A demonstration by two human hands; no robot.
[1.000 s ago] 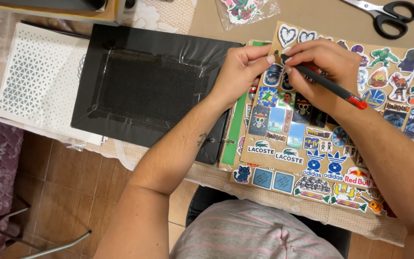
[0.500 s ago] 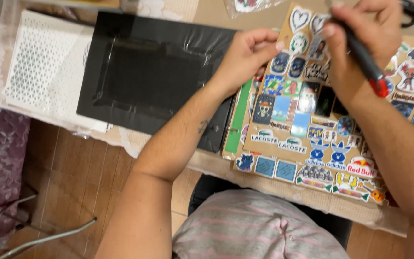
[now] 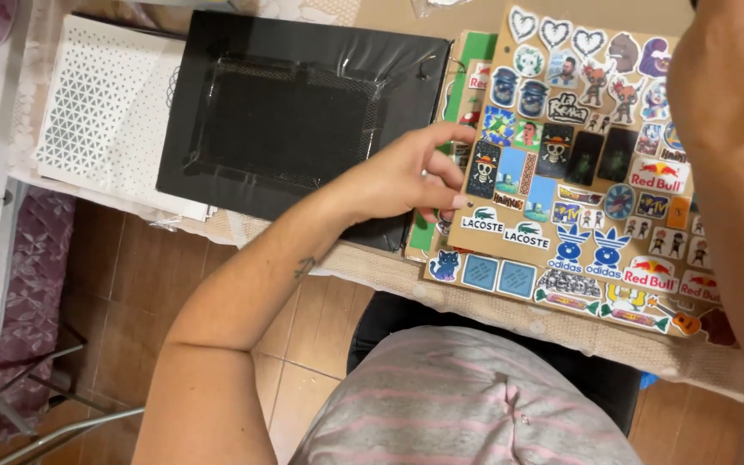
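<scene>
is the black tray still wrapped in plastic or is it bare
Wrapped. The black tray shows clear film stretched over it, with shiny creases and glare along its rim and top edge. It lies flat beside the sticker board.

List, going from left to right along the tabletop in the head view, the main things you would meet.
White perforated panel → black plastic-wrapped tray → left hand → brown board covered in stickers → right hand.
</scene>
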